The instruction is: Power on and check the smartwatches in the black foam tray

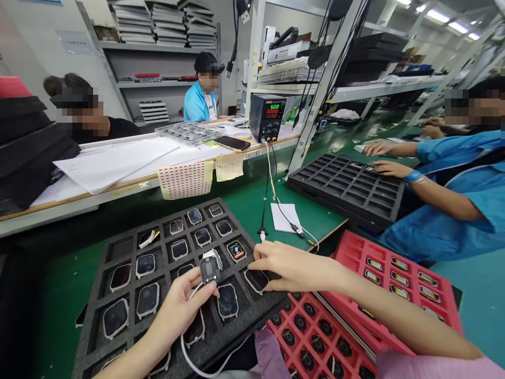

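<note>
My left hand (pixel 185 295) pinches a small dark square device (pixel 210 268) with a little grey display, held above a foam tray; a white cable (pixel 185 347) runs beneath the hand. My right hand (pixel 288 263) reaches to the tray's right edge, its thumb and fingers closed around the sides of a smartwatch (pixel 256 279) in its compartment. The black foam tray (pixel 114 231) holds several square smartwatches with pale frames and dark screens. One smartwatch (pixel 236 251) beside my right hand has a lit screen with an orange bar. A white and yellow piece (pixel 149 239) lies at the back left.
Red foam trays (pixel 347 247) with round dark parts and yellow-edged parts stand at my right. A power supply (pixel 268 118) and phone (pixel 232 143) rest on the shelf ahead. Cables (pixel 272 184) hang down near white paper (pixel 284 217). A co-worker's hands (pixel 389 168) are over another black tray (pixel 347 187).
</note>
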Tool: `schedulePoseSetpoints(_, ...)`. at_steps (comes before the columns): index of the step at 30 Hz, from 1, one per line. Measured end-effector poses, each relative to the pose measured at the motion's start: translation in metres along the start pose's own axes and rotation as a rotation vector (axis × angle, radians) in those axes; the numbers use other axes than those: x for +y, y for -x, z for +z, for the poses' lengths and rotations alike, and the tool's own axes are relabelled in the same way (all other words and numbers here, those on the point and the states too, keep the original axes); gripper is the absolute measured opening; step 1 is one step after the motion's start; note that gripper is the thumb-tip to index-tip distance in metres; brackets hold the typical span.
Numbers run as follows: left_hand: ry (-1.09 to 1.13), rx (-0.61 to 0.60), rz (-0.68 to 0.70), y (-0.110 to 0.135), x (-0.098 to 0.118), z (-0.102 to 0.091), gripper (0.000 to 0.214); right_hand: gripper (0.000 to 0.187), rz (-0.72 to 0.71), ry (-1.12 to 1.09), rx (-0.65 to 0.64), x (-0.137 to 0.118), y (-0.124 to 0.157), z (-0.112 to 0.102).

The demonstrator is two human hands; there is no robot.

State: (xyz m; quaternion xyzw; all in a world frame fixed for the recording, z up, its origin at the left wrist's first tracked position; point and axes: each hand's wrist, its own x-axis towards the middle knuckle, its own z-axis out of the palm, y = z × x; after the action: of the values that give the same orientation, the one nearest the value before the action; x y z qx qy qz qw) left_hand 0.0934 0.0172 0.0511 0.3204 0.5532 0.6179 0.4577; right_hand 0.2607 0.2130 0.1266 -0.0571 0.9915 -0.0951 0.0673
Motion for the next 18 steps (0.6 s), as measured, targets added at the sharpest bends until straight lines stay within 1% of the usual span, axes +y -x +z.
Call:
schedulePoseSetpoints(3, 0.014, -0.048, 0.021, -0.001, -0.002, 0.0, 0.023, 0.033, 0.041, 0.028, -0.054, -0.002, -0.008, 0.001)
schedulePoseSetpoints(5, 0.028, -0.062, 0.054, -0.001, -0.001, 0.0, 0.022, 0.036, 0.062, 0.034, -0.061, -0.001, -0.012, 0.001)
schedulePoseSetpoints(8, 0.026, -0.052, 0.085, -0.002, 0.002, -0.001, 0.02, 0.038, 0.038, -0.103, -0.037, 0.004, -0.012, -0.002)
schedulePoseSetpoints(10, 0.035, -0.057, 0.099, -0.002, 0.003, -0.002, 0.024, 0.039, -0.007, -0.253, 0.038, 0.006, -0.013, -0.005)
schedulePoseSetpoints(13, 0.071, -0.092, 0.134, -0.003, 0.002, -0.003, 0.031, 0.044, -0.056, -0.402, 0.242, -0.003, -0.024, -0.005)
schedulePoseSetpoints(15, 0.056, -0.099, 0.139, -0.003, 0.001, -0.004, 0.032, 0.044, -0.076, -0.399, 0.356, -0.014, -0.038, 0.0)
schedulePoseSetpoints(16, 0.03, -0.091, 0.127, -0.002, -0.001, -0.004, 0.034, 0.043, -0.088, -0.368, 0.386, -0.02, -0.045, 0.003)
schedulePoseSetpoints(18, -0.033, -0.062, 0.082, 0.0, -0.004, -0.004, 0.04, 0.04, -0.121, -0.271, 0.381, -0.03, -0.057, 0.01)
